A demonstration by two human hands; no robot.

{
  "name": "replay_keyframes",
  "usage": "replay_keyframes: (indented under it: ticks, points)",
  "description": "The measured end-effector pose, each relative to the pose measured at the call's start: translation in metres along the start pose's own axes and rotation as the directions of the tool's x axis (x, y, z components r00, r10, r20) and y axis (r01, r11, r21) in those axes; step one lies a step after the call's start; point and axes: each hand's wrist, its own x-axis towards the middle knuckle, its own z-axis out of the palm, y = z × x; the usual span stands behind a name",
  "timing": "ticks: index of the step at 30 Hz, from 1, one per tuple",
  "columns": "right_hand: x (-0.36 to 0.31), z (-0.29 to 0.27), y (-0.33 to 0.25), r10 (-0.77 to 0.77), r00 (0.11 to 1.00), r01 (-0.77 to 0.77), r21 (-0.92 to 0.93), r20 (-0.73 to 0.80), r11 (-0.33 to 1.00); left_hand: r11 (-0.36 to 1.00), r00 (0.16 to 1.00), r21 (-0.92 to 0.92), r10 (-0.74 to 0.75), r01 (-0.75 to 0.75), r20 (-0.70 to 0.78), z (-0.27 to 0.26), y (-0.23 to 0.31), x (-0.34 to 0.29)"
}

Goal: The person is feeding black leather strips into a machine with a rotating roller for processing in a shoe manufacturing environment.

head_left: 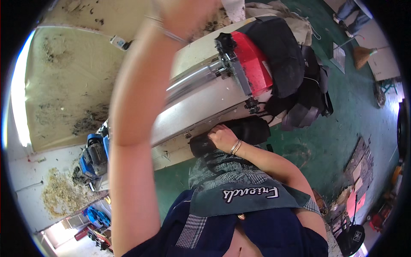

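My left arm reaches up across the view, and my left hand [184, 15] is at the top edge. It is smeared by motion and its fingers are cut off, so whether it holds anything cannot be seen. My right hand [223, 137] has its fingers curled over a black fabric-like bundle [250, 130] lying across my lap, against the front of the workbench [188, 124]. Beyond the bundle stands a machine with a red housing [253, 64], black knobs and a shiny metal rod [197, 77] running left behind my left forearm.
Dark fabric pieces [278, 47] drape over the machine's right side. A blue-and-black machine end [92, 156] stands at left. A stained beige board [68, 85] rises behind. On the green floor are a broom [364, 55] and dustpan [338, 55]; a person's legs [353, 19] show far right.
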Motion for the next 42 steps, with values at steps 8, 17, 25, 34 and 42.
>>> replay_keyframes:
  ticks: [8, 17, 25, 34, 42]
  points:
    - [-0.019, 0.001, -0.008, 0.066, 0.977, -0.009, 0.271, -0.204, 0.963, 0.949, 0.902, -0.291, 0.014, 0.125, 0.432, 0.116, 0.085, -0.212]
    - [-0.002, -0.129, -0.043, 0.371, 0.920, -0.159, 0.749, -0.124, 0.644, 0.846, 0.751, 0.461, -0.483, 0.269, 0.450, -0.024, -0.107, -0.254]
    - [0.051, -0.088, -0.034, 0.498, 0.860, -0.363, 0.815, 0.107, 0.452, 0.866, 0.468, 0.351, -0.490, 0.356, 0.735, -0.016, -0.138, -0.258]
    - [0.042, -0.097, -0.030, 0.411, 0.888, -0.417, 0.736, 0.206, 0.532, 0.807, 0.418, 0.180, -0.465, 0.562, 0.780, -0.062, -0.144, -0.234]
    - [0.049, 0.045, 0.025, 0.027, 0.987, -0.014, -0.085, 0.159, 0.996, 0.976, 0.730, 0.161, -0.217, 0.148, 0.648, -0.120, -0.062, -0.188]
